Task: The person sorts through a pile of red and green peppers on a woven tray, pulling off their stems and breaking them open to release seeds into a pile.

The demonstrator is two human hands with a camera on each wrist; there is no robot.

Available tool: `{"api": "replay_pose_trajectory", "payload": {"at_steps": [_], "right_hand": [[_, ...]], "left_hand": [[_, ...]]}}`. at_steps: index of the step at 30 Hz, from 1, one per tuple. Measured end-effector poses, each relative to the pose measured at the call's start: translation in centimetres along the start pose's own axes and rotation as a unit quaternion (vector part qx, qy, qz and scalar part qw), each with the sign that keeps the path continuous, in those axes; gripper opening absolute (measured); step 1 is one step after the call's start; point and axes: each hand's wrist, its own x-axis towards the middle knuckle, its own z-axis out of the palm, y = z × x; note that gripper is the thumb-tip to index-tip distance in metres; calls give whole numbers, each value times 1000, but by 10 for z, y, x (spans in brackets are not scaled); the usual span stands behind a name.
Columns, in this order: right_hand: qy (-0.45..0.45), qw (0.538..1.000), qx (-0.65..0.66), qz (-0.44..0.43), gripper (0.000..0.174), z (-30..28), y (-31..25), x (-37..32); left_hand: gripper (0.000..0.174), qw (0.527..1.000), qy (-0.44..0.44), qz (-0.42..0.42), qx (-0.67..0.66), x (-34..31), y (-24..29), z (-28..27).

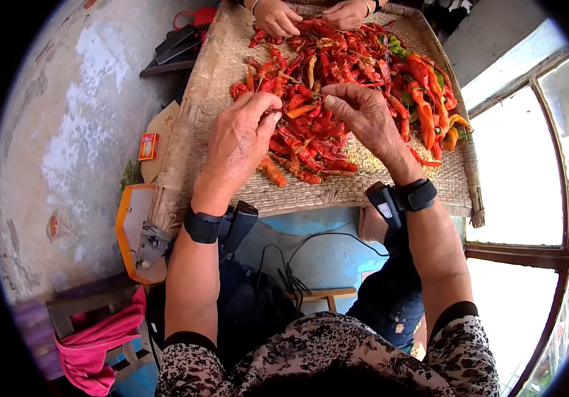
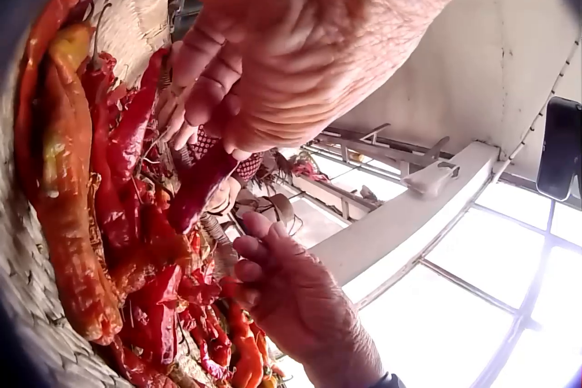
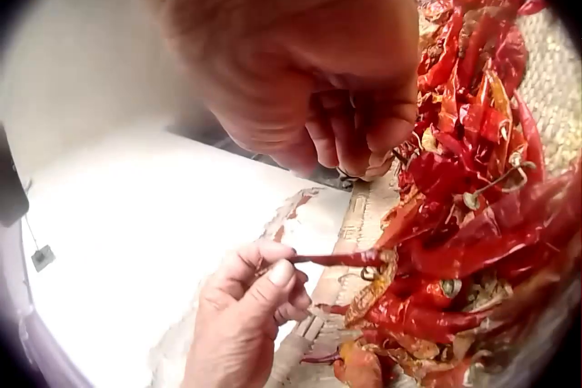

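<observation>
My left hand is over the near left part of the chili heap. It pinches a dark red dried chili by one end between thumb and fingertips, and the pod sticks out toward the heap. The same dark red chili shows below my palm in the left wrist view. Opposite it, my right hand is over the middle of the heap with fingers loosely bent, and nothing shows between thumb and forefinger. Under both hands lie many wrinkled red chilies, some orange.
The heap rests on a large woven tray with a raised rim. Across it, another person's hands work at the far chilies. Larger orange-red peppers lie at the right. A matchbox is beside the tray; windows stand right.
</observation>
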Motion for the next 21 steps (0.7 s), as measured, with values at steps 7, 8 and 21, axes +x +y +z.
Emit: {"api": "replay_pose_trajectory", "payload": {"at_steps": [7,8,21], "right_hand": [[-99,993,-26,-53,21,39,-14,-11],[-105,994,-19,-32,19,39,-15,-12],[123,928,306,172,44,-19,16,13]], "left_hand": [[14,997,20,48,-50,-2,6,3],[14,997,20,48,-50,-2,7,3],[23,987,-125,78,69,-18,-10,19]]}}
